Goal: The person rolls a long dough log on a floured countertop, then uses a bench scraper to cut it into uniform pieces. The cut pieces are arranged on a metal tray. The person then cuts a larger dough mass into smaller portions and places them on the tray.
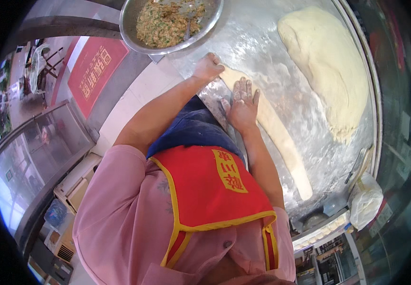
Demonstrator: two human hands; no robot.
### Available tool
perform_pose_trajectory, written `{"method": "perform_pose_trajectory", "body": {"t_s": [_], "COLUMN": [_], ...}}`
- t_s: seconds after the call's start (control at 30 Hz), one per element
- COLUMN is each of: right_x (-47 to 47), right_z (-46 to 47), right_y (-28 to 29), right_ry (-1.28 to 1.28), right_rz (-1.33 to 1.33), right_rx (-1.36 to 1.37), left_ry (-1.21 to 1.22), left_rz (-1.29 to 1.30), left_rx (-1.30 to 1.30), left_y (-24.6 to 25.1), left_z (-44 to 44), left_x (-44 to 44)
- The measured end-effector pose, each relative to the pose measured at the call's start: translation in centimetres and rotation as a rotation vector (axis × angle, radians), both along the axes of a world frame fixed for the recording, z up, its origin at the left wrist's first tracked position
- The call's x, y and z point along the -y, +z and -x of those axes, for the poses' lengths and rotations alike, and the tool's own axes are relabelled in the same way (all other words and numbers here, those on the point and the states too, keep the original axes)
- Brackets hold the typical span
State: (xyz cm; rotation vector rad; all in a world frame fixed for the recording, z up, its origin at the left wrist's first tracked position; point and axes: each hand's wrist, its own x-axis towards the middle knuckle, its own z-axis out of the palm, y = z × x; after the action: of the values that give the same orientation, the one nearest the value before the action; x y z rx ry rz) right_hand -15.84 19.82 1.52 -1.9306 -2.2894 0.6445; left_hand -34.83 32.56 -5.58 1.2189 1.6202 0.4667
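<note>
A long flat strip of dough (280,135) runs diagonally over the floured metal worktop (262,42). At its upper left end, my left hand (209,67) is closed, pinching the dough between thumb and curled fingers. My right hand (242,105) lies palm down on the strip a little farther along, fingers extended and dusted with flour, the thumb apart. A big mass of dough (333,71) rests at the right side of the worktop. Near the top edge stands a metal bowl (125,39) of crumbly brown filling (162,26) with green bits, and a utensil (188,30) stands in it.
A raised metal rim (374,85) borders the worktop on the right. At the lower right are a plastic bag (365,203) and long thin tools (360,167). A glazed frame (48,142) and a red sign (98,74) with writing are at the left.
</note>
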Motion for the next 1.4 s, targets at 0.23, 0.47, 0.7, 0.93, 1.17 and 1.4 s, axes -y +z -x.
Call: {"method": "perform_pose_trajectory", "body": {"t_s": [0.23,0.47,0.7,0.93,1.17,1.4], "right_x": [-2.5,-2.6,-0.4,-0.1,3.6,14.3], "right_z": [1.9,1.9,-6.4,-6.0,-9.4,-19.5], "right_y": [0.4,0.4,2.2,1.7,-2.1,-1.3], "right_ry": [0.055,0.107,-0.333,-0.237,-0.198,-0.301], "right_rz": [-0.009,-0.022,-0.124,-0.117,-0.270,-0.167], "right_rx": [-0.010,-0.005,-0.023,-0.024,-0.085,-0.110], "left_ry": [-0.026,-0.416,-0.407,-0.511,-0.260,0.111], "left_rz": [-0.008,-0.443,-0.568,-0.595,-0.475,-0.239], "left_rx": [-0.022,-0.204,-0.146,-0.392,-0.240,-0.033], "left_y": [1.6,4.6,7.3,5.8,5.3,6.5], "left_z": [-0.3,-1.1,0.7,-2.7,-1.7,-0.7], "left_x": [-0.1,1.0,2.2,2.8,2.0,7.4]}}
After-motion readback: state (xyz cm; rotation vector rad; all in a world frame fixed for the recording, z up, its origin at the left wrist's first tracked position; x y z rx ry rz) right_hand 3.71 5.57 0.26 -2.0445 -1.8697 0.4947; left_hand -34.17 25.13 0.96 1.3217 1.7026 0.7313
